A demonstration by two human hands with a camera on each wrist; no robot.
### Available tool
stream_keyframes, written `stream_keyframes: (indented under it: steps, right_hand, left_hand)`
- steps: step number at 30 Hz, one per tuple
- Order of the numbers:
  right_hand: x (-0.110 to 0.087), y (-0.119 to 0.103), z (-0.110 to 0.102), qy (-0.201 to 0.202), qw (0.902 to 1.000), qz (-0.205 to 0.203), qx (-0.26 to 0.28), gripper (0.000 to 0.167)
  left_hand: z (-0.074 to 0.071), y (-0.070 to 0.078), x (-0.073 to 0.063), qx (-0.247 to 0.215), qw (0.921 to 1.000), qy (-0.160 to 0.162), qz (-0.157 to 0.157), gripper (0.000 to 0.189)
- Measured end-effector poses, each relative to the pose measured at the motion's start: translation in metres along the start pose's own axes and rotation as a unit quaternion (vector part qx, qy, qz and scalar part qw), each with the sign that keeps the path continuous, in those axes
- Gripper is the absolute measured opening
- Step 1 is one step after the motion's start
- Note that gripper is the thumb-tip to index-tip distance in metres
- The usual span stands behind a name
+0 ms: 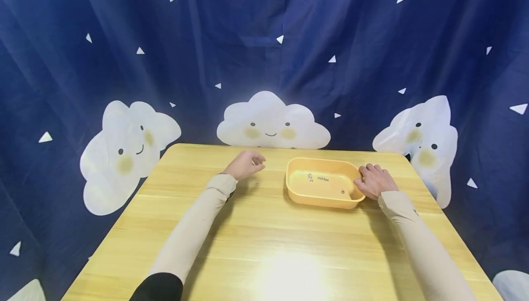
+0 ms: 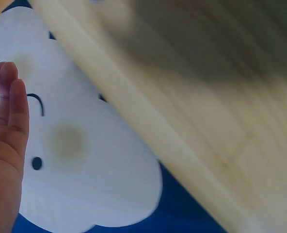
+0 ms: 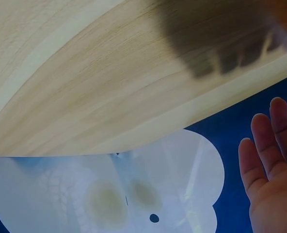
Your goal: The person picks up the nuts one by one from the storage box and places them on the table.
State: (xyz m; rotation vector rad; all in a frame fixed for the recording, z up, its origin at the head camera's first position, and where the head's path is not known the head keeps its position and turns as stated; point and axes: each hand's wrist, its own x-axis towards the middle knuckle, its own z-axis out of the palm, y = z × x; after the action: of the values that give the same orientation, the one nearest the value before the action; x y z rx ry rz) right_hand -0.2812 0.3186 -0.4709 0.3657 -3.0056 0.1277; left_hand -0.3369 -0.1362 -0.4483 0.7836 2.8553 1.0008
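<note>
My left hand (image 1: 244,165) hangs low over the far middle of the table, fingers loosely bent in the head view. Just beside and below it lies one tiny metal piece (image 1: 257,184). In the left wrist view that hand's fingers (image 2: 18,104) look nearly straight, with nothing seen between them. My right hand (image 1: 377,181) holds the right end of a yellow plastic basin (image 1: 318,200), its thumb over the rim. Several small shiny metal pieces (image 1: 323,179) lie on the basin floor. The right wrist view shows the fingers (image 3: 267,141) at its right side.
The wooden table (image 1: 231,241) has a bright glare near its front. Its far edge meets a dark blue curtain (image 1: 244,30) printed with white clouds and triangles. Both sleeved forearms reach across the table from the near side.
</note>
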Motion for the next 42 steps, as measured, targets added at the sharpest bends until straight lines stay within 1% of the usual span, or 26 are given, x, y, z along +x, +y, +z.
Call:
stream_keyframes:
  steps: [4,6,12,14,18,22,26,29,31,33,36,42]
  right_hand:
    - [0.001,0.001,0.001,0.002,1.0,0.0,0.001,0.044]
    - [0.001,0.001,0.001,0.003,1.0,-0.001,0.002,0.044]
    - [0.001,0.001,0.003,0.005,1.0,-0.003,0.003,0.042]
    - [0.001,0.001,0.003,0.006,1.0,-0.004,0.004,0.041]
    - [-0.001,0.003,0.003,0.008,0.9999,-0.002,0.008,0.039]
    - [-0.001,0.002,0.002,0.015,0.9999,-0.002,0.009,0.039]
    - [-0.001,0.002,0.003,0.014,0.9999,0.001,0.009,0.041]
    - [-0.001,0.002,0.003,0.014,0.9998,0.003,0.011,0.041]
    - [-0.001,0.002,0.003,0.014,0.9998,0.004,0.01,0.041]
    - [-0.001,0.002,0.003,0.015,0.9998,0.006,0.01,0.04]
    - [-0.002,0.001,0.002,0.015,0.9998,0.01,0.009,0.04]
    - [-0.001,0.003,0.004,0.019,0.9997,0.012,0.01,0.039]
  left_hand:
    - [0.001,0.016,0.011,0.016,0.9994,0.001,0.029,0.028]
    - [0.002,0.025,0.017,0.027,0.9988,-0.006,0.04,0.028]
    - [0.01,0.053,0.03,0.051,0.9958,-0.047,0.06,0.029]
    - [0.012,0.062,0.034,0.062,0.994,-0.059,0.068,0.029]
    - [0.022,0.08,0.044,0.088,0.9892,-0.08,0.087,0.029]
    - [0.032,0.095,0.053,0.119,0.9814,-0.097,0.114,0.027]
    - [0.045,0.107,0.061,0.168,0.9674,-0.107,0.156,0.026]
    - [0.055,0.112,0.065,0.195,0.9583,-0.113,0.176,0.025]
    - [0.062,0.114,0.068,0.2,0.9552,-0.118,0.184,0.025]
    - [0.069,0.114,0.07,0.206,0.953,-0.123,0.185,0.025]
    - [0.079,0.114,0.073,0.211,0.9531,-0.129,0.174,0.019]
    - [0.091,0.115,0.075,0.211,0.958,-0.138,0.137,0.009]
